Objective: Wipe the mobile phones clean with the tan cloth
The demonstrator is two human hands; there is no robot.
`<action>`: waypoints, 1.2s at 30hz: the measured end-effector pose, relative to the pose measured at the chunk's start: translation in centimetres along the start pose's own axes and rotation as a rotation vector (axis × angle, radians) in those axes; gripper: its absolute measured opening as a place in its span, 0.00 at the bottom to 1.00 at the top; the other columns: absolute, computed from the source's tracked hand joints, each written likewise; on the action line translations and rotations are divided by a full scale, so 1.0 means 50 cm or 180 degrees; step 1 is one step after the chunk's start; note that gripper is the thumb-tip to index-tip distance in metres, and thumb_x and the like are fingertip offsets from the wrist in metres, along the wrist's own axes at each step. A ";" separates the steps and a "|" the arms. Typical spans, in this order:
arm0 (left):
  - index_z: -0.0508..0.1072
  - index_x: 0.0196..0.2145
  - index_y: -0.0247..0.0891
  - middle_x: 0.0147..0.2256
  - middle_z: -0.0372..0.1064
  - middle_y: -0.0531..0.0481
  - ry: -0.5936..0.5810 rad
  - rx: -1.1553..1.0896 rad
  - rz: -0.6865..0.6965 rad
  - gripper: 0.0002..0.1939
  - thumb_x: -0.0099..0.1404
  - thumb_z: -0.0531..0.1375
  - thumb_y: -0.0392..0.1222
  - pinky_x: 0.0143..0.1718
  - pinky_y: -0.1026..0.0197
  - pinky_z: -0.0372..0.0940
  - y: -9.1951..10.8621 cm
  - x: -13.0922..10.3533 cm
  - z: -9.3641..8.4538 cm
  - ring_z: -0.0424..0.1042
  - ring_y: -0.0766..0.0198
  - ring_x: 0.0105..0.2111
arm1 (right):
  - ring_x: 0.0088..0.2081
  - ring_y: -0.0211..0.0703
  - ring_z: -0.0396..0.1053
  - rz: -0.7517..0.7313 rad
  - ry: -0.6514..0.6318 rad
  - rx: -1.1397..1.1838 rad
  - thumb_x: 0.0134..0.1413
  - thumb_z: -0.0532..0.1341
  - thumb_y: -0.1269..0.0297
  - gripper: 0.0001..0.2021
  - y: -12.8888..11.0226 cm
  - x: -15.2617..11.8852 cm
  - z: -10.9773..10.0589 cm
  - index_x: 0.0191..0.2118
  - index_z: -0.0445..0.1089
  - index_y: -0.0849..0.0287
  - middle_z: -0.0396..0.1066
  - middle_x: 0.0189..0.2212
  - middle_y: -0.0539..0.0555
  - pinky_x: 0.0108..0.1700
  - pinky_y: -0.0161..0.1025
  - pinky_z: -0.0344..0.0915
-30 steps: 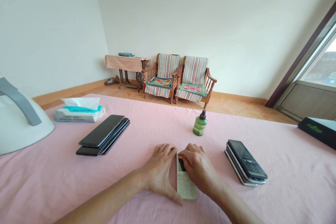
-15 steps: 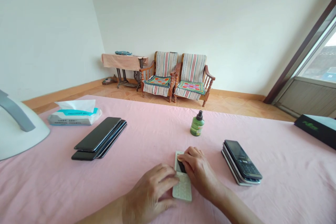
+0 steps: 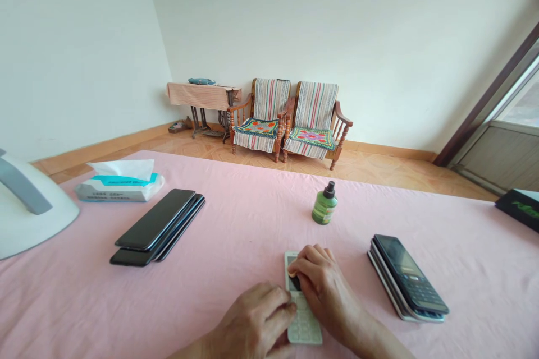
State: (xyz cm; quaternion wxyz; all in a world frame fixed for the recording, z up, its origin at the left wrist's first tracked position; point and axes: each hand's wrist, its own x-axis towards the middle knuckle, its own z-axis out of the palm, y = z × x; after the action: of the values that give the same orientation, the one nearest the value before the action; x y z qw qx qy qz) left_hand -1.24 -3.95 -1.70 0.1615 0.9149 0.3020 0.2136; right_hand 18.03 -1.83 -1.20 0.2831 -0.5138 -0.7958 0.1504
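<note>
A white keypad phone [image 3: 304,322] lies face up on the pink tablecloth, its dark screen partly covered by fingers. My left hand [image 3: 256,320] has its curled fingers against the phone's left edge, beside the keys, holding it in place. Over the screen, my right hand [image 3: 324,283] is closed, fingertips pressed together and pointing down. A small pale edge shows under those fingertips; I cannot make out what it is. To the right sits a stack of phones with a dark keypad phone [image 3: 410,275] on top.
A green bottle [image 3: 324,206] with a black cap stands beyond my hands. Smartphones [image 3: 155,221] are stacked on the left, near a tissue pack [image 3: 120,186] and a white-and-grey appliance [image 3: 33,207]. At the far right is a black box [image 3: 520,207]. Two wooden chairs [image 3: 314,118] stand behind the table.
The view has shifted slightly, so the table things sit a little lower and farther right. My left hand's fingers are closer to the keys; my right hand stays over the screen.
</note>
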 end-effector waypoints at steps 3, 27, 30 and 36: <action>0.72 0.46 0.40 0.44 0.72 0.48 -0.0023 0.0022 -0.0132 0.25 0.51 0.74 0.39 0.48 0.53 0.69 0.008 0.005 -0.001 0.70 0.52 0.44 | 0.37 0.43 0.63 0.0003 0.0043 0.0097 0.57 0.55 0.81 0.15 0.007 -0.001 0.004 0.37 0.74 0.55 0.68 0.33 0.53 0.42 0.42 0.56; 0.71 0.49 0.40 0.44 0.72 0.47 -0.0119 -0.0148 -0.0020 0.21 0.58 0.67 0.33 0.48 0.55 0.70 0.009 0.006 -0.020 0.71 0.55 0.43 | 0.37 0.42 0.64 -0.0002 -0.0026 0.0131 0.56 0.55 0.81 0.16 0.013 0.010 -0.012 0.38 0.75 0.53 0.67 0.33 0.51 0.42 0.40 0.56; 0.72 0.49 0.38 0.44 0.72 0.46 -0.0130 -0.0136 -0.0038 0.22 0.57 0.68 0.32 0.48 0.54 0.69 0.010 0.008 -0.020 0.71 0.54 0.43 | 0.37 0.42 0.64 -0.0003 -0.0194 0.0164 0.51 0.56 0.83 0.17 0.004 0.004 -0.017 0.34 0.75 0.53 0.67 0.32 0.50 0.43 0.41 0.55; 0.72 0.49 0.39 0.44 0.72 0.46 -0.0088 -0.0228 -0.0026 0.21 0.58 0.67 0.32 0.48 0.52 0.69 0.006 0.006 -0.018 0.71 0.54 0.44 | 0.37 0.41 0.66 0.0051 -0.0147 0.0334 0.50 0.55 0.83 0.17 0.010 -0.003 -0.012 0.34 0.76 0.54 0.68 0.32 0.51 0.44 0.40 0.57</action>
State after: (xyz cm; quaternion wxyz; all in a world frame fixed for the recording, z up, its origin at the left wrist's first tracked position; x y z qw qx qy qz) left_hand -1.32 -3.86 -0.72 0.1991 0.9102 0.2956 0.2110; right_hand 18.83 -1.79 -1.03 0.2899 -0.5009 -0.7890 0.2060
